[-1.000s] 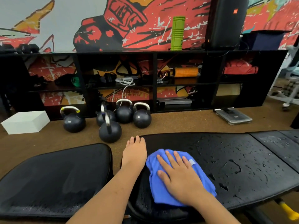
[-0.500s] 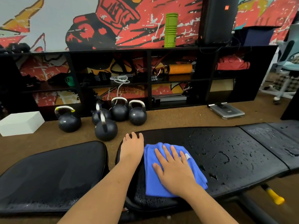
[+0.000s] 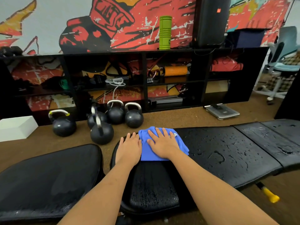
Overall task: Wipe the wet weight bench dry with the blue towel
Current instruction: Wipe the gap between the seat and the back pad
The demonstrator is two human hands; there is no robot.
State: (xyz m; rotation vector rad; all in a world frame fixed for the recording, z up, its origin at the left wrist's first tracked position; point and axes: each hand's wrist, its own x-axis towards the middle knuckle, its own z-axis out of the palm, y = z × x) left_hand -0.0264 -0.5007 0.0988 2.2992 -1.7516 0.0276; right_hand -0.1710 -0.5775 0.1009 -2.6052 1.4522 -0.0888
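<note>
The black padded weight bench runs from the middle to the right, its surface dotted with water drops. The blue towel lies bunched at the far left end of that pad. My right hand presses flat on the towel with straight, spread fingers. My left hand rests flat on the pad just left of the towel, fingers straight, touching the towel's edge. The strip of pad nearer me, below the towel, looks duller with fewer drops.
A separate black pad lies at the left. Several black kettlebells stand on the brown floor behind the bench, before a black shelf unit. A white box sits far left, a scale at the right.
My right hand has pushed the towel away from me toward the pad's far edge. My left hand has stayed flat beside it. The pad near me now shows behind the towel.
</note>
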